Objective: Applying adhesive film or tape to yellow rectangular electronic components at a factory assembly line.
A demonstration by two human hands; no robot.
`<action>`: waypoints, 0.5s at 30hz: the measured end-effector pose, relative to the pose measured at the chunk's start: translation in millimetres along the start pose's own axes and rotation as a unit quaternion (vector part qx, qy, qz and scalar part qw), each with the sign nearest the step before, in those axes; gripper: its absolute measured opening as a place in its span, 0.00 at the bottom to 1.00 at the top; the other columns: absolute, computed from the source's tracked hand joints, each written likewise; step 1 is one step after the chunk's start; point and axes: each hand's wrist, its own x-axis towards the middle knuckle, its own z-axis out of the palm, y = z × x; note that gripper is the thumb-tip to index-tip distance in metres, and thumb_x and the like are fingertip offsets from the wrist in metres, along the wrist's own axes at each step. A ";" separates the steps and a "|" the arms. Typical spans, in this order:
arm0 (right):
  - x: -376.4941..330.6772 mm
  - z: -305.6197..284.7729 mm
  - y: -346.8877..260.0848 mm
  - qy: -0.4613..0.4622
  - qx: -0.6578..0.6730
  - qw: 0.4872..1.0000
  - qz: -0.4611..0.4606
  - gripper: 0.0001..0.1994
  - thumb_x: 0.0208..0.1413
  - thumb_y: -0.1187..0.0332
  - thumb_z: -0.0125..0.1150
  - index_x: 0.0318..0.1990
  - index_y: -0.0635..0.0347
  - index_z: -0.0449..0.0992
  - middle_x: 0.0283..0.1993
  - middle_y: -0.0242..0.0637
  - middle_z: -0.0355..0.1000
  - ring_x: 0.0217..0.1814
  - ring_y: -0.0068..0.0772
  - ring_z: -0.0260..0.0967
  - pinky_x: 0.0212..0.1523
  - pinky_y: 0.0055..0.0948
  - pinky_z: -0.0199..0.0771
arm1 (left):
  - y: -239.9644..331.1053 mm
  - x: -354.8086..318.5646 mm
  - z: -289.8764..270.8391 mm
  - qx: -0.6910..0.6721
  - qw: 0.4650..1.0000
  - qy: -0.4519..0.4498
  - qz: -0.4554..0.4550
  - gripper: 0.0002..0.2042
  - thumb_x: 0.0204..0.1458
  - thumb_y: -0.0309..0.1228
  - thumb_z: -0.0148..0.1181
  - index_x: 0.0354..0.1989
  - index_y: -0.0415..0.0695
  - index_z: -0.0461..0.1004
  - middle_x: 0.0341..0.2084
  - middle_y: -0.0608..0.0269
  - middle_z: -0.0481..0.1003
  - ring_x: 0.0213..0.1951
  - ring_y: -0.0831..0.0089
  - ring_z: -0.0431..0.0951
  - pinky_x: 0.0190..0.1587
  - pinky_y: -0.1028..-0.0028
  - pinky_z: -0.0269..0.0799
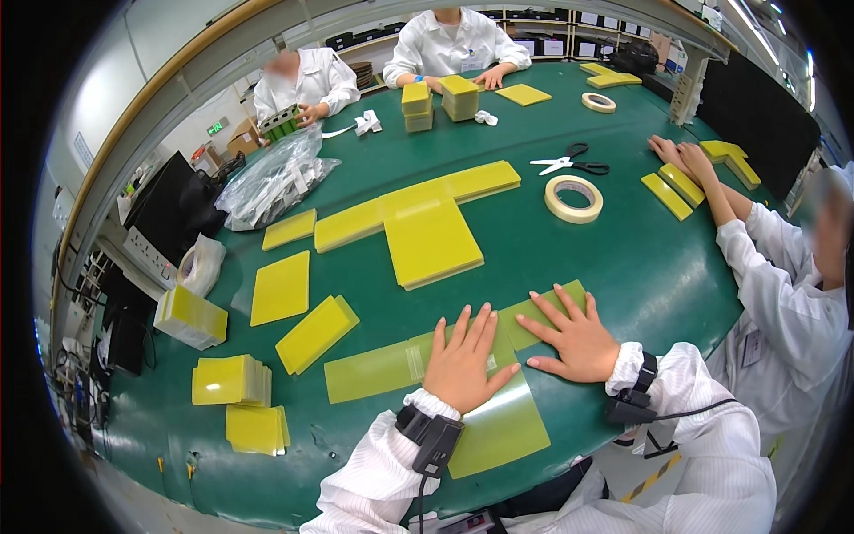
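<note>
Thin translucent yellow-green sheets (498,436) lie on the green table in front of me in a T shape, with strips of clear tape where they meet. My left hand (467,360) rests flat, fingers spread, across the middle of the crosspiece. My right hand (576,338) lies with spread fingers on the right-hand sheet (560,307). Neither hand grips anything. Beyond them is a thicker stacked yellow T (433,240) of the same shape. Parts of the near sheets are hidden under my palms.
Loose yellow pieces (280,287) and several stacks (231,381) stand to the left. A tape roll (573,198) and scissors (578,162) lie ahead right. A plastic bag (271,178) sits far left. Co-workers sit across and at right, one with hands (680,156) near yellow strips (667,196).
</note>
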 end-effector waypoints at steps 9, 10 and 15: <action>0.8 -1.1 -2.9 -0.003 -0.014 1.000 0.004 0.32 0.54 0.38 0.43 0.63 0.40 0.56 0.69 0.43 0.45 0.69 0.62 0.38 0.57 0.73 0.39 | 0.8 0.0 0.0 -0.002 1.000 0.006 -0.003 0.36 0.50 0.53 0.51 0.61 0.40 0.56 0.63 0.57 0.54 0.63 0.56 0.54 0.61 0.47 0.47; 0.4 -1.3 -2.7 0.000 -0.014 1.000 0.004 0.32 0.54 0.38 0.43 0.63 0.40 0.56 0.69 0.43 0.45 0.69 0.62 0.38 0.57 0.73 0.39 | 1.1 0.5 0.2 -0.003 1.000 0.006 -0.002 0.36 0.50 0.53 0.51 0.61 0.40 0.56 0.63 0.57 0.54 0.63 0.56 0.54 0.61 0.47 0.47; 0.1 -0.5 -2.3 0.006 -0.013 1.000 0.009 0.32 0.54 0.39 0.43 0.63 0.40 0.56 0.69 0.43 0.45 0.69 0.62 0.38 0.57 0.74 0.39 | 2.0 1.3 -0.1 0.013 1.000 0.000 0.012 0.32 0.51 0.53 0.49 0.62 0.48 0.58 0.63 0.60 0.54 0.63 0.53 0.53 0.60 0.45 0.45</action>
